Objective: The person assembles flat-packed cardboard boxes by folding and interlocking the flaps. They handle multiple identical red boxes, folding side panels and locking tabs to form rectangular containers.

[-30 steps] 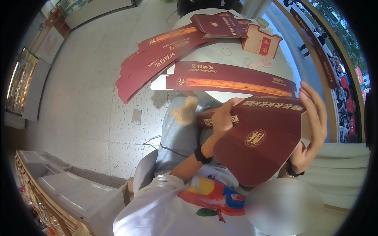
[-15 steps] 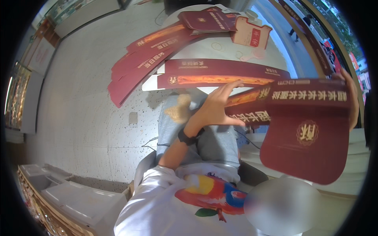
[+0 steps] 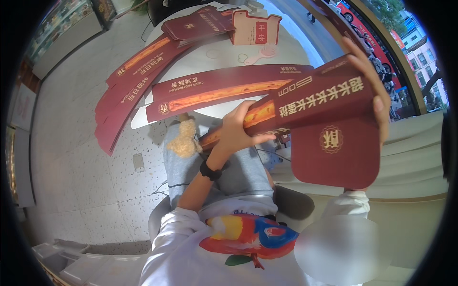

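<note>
A long maroon cardboard box (image 3: 324, 100) with gold lettering and a pastry picture lies aslant over my lap, its wide rounded flap (image 3: 334, 157) hanging toward me. My left hand (image 3: 236, 128) is wrapped round the narrow body of the box, thumb on the near side. At the right end, my right hand (image 3: 377, 95) grips the edge, with its fingers along the outer face and its palm hidden behind the card. Just beyond my left hand, a flat maroon carton (image 3: 214, 97) with white end tabs rests on the round white table (image 3: 210, 57).
More flat maroon cartons (image 3: 138, 78) fan out over the table's left edge. Farther back are a cream-and-red shaped card (image 3: 253, 31), a pink hairbrush (image 3: 262, 54) and hair ties. A fluffy tan plush (image 3: 183, 138) is at my lap. Pale curtains (image 3: 405, 148) hang at the right.
The whole view has swung to the right. The held box now slants more, its right end higher than its left. Both hands keep their hold on it.
</note>
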The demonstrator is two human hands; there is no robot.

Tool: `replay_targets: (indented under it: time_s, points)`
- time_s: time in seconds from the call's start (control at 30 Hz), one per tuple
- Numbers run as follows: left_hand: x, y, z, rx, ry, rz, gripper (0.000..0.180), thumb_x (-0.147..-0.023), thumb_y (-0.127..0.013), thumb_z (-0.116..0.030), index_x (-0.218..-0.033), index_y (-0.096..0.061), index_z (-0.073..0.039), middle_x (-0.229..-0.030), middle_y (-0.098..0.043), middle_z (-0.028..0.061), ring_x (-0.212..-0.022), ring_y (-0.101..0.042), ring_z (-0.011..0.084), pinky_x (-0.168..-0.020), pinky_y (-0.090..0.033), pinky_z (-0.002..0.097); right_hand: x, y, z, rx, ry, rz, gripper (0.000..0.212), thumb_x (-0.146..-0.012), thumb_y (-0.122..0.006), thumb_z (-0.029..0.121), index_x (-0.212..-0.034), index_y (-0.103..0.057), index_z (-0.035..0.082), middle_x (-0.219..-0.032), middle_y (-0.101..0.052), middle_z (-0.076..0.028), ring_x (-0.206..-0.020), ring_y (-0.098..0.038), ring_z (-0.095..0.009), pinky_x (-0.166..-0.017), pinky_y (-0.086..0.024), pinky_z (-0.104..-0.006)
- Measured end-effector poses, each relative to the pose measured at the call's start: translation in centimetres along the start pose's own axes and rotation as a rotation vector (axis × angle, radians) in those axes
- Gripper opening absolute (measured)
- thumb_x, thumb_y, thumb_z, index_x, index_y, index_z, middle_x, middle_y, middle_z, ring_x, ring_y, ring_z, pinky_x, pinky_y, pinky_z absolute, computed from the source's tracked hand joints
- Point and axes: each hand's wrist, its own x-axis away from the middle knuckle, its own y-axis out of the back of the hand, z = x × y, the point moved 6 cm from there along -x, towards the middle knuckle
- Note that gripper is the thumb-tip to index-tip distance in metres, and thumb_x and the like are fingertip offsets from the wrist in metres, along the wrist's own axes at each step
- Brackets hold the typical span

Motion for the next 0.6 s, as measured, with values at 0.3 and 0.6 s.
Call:
replay_targets:
  time_s: [0.3, 0.6]
  points:
    - [0.8, -0.5, 1.4, 0.089, 0.082, 0.115, 0.078, -0.054, -0.087, -0.026, -0.121, -0.051, -0.005, -0.107, -0.065, 0.0156, -0.097, -0.065, 0.0325, -0.085, -0.051, 0.0377, 3.0, -2.9, -2.1, 0.211, -0.004, 0.223, 0.062, -0.085, -0.053, 0.047, -0.122, -0.063, -0.002, -0.141, -0.047, -0.025, -0.133, -0.042, -0.039, -0.110, -0.029, -0.0474]
    - [-0.1, -0.5, -2.6, -0.027, -0.035, 0.126, 0.100, -0.055, -0.090, -0.033, -0.136, -0.041, -0.003, -0.131, -0.051, 0.0177, -0.119, -0.053, 0.0350, -0.098, -0.044, 0.0419, 2.2, 1.1, 0.5, 0.243, -0.365, 0.294, 0.053, -0.071, -0.073, 0.031, -0.112, -0.059, 0.001, -0.126, -0.052, -0.017, -0.118, -0.051, -0.027, -0.101, -0.038, -0.0376]
